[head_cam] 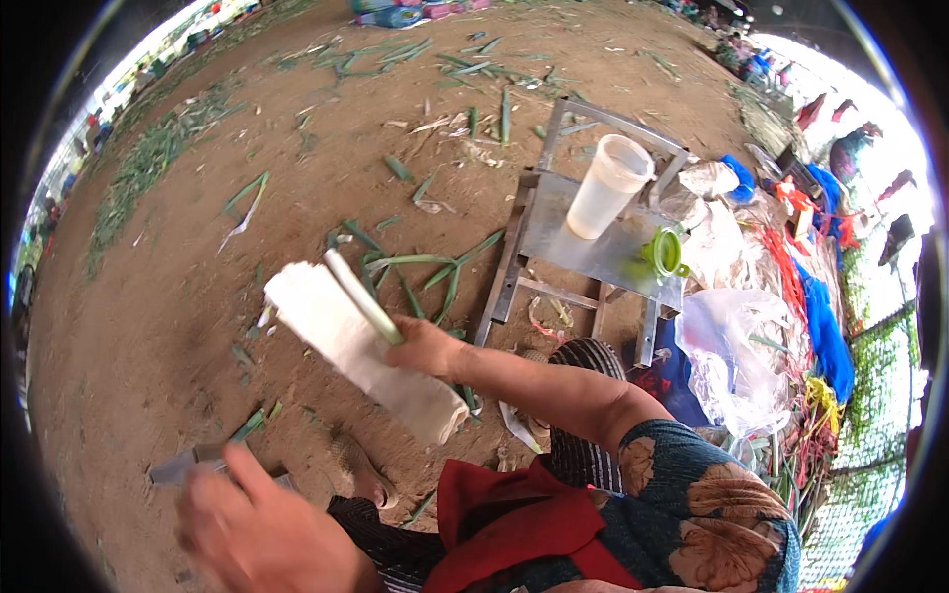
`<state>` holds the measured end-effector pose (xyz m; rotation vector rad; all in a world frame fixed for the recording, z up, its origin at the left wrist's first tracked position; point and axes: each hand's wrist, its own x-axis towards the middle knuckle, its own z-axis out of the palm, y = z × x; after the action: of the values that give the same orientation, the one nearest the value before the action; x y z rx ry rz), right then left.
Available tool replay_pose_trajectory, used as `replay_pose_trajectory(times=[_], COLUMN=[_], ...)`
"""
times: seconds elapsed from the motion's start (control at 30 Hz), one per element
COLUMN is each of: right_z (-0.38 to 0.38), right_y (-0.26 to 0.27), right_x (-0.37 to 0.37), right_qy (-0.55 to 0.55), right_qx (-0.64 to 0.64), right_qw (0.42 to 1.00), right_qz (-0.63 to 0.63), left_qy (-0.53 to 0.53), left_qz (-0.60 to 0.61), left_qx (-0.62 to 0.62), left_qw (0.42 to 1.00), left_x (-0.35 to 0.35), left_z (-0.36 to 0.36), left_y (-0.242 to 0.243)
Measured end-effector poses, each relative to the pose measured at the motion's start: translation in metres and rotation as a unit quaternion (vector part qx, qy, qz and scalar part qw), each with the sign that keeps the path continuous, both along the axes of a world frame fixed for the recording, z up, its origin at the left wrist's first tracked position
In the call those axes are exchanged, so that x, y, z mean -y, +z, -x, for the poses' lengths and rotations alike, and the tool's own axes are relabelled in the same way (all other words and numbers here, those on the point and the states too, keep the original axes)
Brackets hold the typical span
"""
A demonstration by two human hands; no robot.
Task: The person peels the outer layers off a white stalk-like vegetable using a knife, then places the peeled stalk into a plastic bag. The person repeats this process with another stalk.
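Observation:
My right hand (pixel 426 348) grips a leek or large scallion stalk (pixel 363 296) together with a folded, pale sheet that looks like thin flatbread (pixel 356 348). The stalk lies along the sheet's upper side, its white end pointing up-left. At the bottom left, my left hand (pixel 256 519) is blurred, thumb raised and fingers bent; whether it holds anything is unclear. Just beyond it, a grey metal object (pixel 174 468) lies on the ground, partly hidden. A metal-framed chair (pixel 552 215) carries a translucent plastic cup (pixel 608 189) and a green plastic lid (pixel 663 253).
Cut green leaves (pixel 452 270) litter the dirt ground (pixel 185 319). Right of the chair lie a clear plastic bag (pixel 734 348), pale sacks (pixel 704 237), and red and blue cords or netting (pixel 827 333). Bottles in coloured packs (pixel 389 15) lie at the top.

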<state>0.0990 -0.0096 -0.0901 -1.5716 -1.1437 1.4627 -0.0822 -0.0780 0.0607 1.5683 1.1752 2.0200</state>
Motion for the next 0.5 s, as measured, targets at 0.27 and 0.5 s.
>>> replay_pose_trajectory(times=[0.27, 0.5], right_z=[-0.02, -0.007], right_y=[-0.004, 0.007], right_x=[0.001, 0.017], right_qy=[-0.087, 0.015], right_qx=[-0.315, -0.22], right_qw=[0.945, 0.975], right_qz=[0.003, 0.002], left_qy=[-0.239, -0.523], left_qz=[0.294, 0.28], left_qx=[0.385, 0.464], left_qw=[0.841, 0.658], left_x=[-0.145, -0.1], left_z=[0.023, -0.023], left_y=[-0.127, -0.146])
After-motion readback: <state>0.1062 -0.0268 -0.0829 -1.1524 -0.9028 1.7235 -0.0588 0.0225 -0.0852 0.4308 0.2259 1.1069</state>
